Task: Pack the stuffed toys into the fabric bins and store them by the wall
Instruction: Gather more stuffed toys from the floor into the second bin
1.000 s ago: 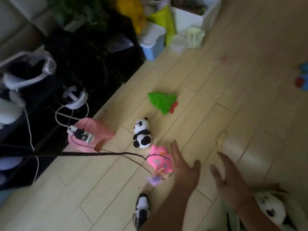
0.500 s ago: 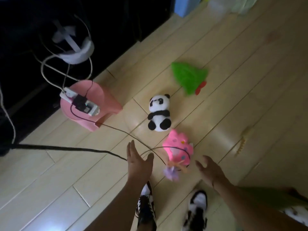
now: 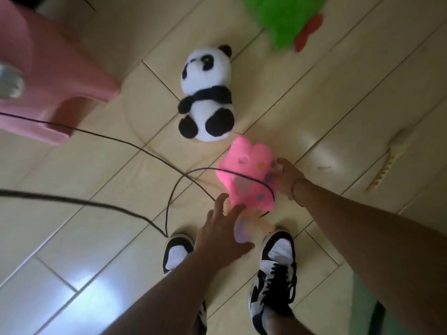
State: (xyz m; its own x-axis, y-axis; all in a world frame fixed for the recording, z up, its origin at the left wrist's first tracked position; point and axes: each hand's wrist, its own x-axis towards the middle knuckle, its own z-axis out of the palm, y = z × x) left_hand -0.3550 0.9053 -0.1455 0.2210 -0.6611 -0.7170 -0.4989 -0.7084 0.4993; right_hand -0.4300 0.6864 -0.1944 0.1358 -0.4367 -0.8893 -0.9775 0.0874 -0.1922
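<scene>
Fingers of the right hand (image 3: pixel 286 176) curl on the pink toy's (image 3: pixel 246 175) far edge; left hand (image 3: pixel 221 234) is spread, fingers straight, just reaching its near end w/ no grip. Pickup step, judging by this: next lift it clear of the cable (image 3: pixel 154 153) looped across it. Toy sits on the floor below the panda (image 3: pixel 208 95); blurred, bins out of view.

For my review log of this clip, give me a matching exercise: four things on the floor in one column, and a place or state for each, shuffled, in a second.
Things:
1. black-and-white plush panda
2. pink plush toy
3. green plush toy
4. pink plastic stool

Places or states:
A. cut off by the top edge
B. at the left edge
C. between both hands, thin black cable looped across it
D. lies untouched between stool and green toy

Pairs: 1-D, 2-C, 3-A, 4-B
</scene>
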